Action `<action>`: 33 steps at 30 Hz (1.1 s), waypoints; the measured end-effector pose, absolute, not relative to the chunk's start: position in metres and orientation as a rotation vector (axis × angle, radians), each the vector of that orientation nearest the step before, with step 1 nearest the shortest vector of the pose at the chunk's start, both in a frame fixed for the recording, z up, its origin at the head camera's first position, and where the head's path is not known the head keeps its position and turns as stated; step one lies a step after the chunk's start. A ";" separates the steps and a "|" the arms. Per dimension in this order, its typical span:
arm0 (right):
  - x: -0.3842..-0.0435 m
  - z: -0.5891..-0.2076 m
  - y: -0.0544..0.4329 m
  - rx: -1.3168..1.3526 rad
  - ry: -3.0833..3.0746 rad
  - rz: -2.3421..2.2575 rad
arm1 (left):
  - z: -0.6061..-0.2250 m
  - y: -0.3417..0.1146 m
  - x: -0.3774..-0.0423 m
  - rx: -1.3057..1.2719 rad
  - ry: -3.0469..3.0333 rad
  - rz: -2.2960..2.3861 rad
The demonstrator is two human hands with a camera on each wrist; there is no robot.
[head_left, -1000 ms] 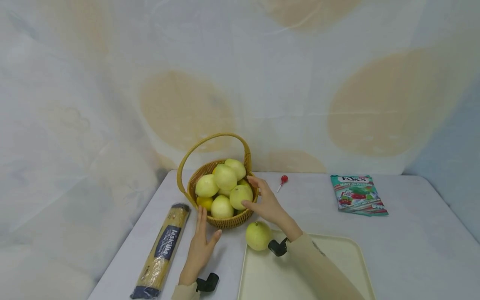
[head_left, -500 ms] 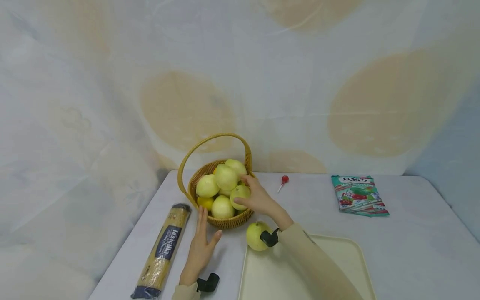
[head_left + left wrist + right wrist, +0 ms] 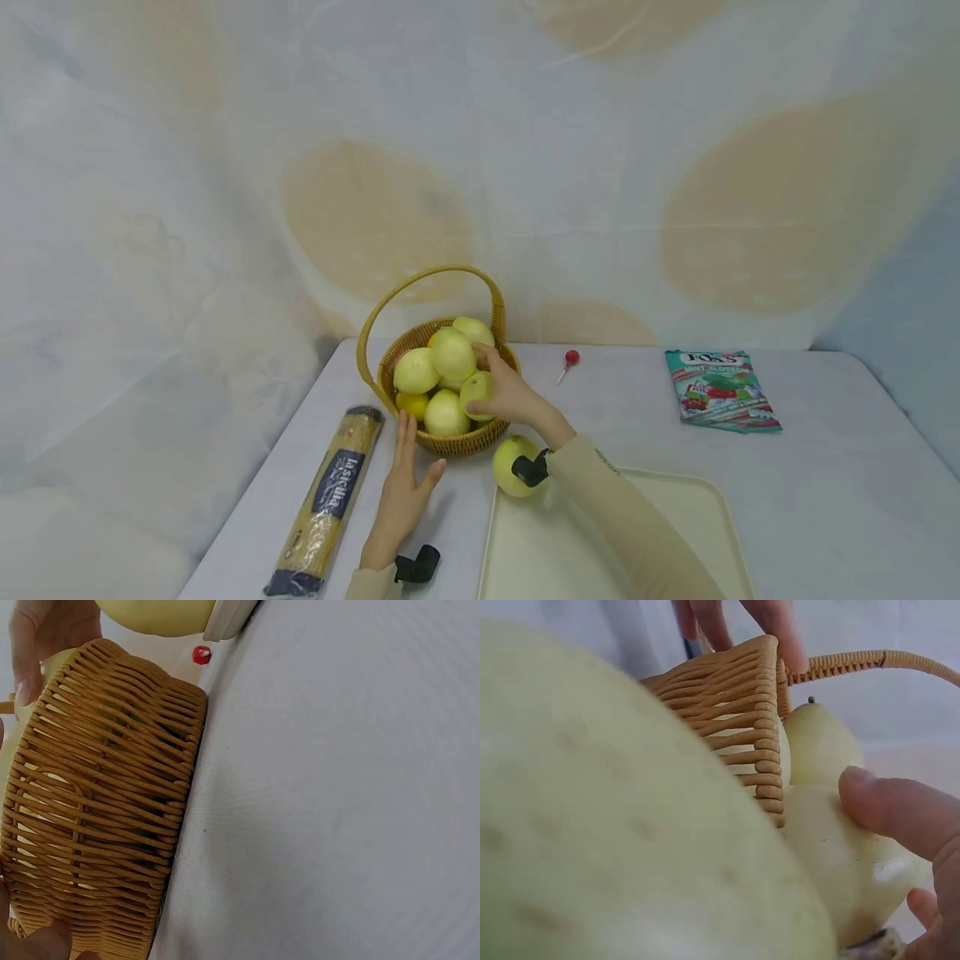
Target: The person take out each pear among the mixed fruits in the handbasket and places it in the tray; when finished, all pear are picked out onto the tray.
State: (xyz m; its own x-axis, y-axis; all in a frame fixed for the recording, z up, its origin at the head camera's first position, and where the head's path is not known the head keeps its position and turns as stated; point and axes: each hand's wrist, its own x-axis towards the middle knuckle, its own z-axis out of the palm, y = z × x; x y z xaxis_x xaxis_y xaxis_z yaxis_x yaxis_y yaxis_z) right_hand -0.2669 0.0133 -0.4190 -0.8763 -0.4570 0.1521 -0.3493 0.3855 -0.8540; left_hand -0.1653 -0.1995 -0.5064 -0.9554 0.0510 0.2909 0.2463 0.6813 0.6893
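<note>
A wicker basket (image 3: pixel 457 444) with a tall handle holds several pale green-yellow pears (image 3: pixel 417 372) and a deeper yellow fruit (image 3: pixel 412 405). My right hand (image 3: pixel 513 398) reaches over the basket's right rim and holds a pear (image 3: pixel 476 393) there. In the right wrist view its thumb (image 3: pixel 900 810) presses on that pear (image 3: pixel 847 862), and its other fingers are mostly hidden. At the basket's front left, my left hand (image 3: pixel 401 504) has its fingers straight, tips on the rim, thumb spread away. Those fingers also appear in the right wrist view, beside the basket (image 3: pixel 742 720).
Another pear (image 3: pixel 512 468) sits at the corner of a cream tray (image 3: pixel 690 508), under my right wrist. A long pack of spaghetti (image 3: pixel 327 496) lies left of my left hand. Farther back are a red lollipop (image 3: pixel 572 358) and a green candy bag (image 3: pixel 722 392).
My right hand has moved left and further into the basket, its fingers closing from beside the pear to around it. My left hand has stayed at the rim.
</note>
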 end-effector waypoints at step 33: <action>-0.249 -0.409 0.044 -0.779 2.650 -1.584 | -0.506 -0.199 -0.165 -0.245 -2.648 -1.124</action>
State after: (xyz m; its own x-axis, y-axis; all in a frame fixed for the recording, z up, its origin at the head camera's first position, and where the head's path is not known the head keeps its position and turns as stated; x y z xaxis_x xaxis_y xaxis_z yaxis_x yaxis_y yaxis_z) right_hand -0.2493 0.0442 -0.4093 -0.8795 -0.3859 0.2785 -0.4281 0.3858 -0.8173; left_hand -0.1651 -0.1995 -0.5062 -0.9536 0.0549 0.2960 0.2510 0.6876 0.6813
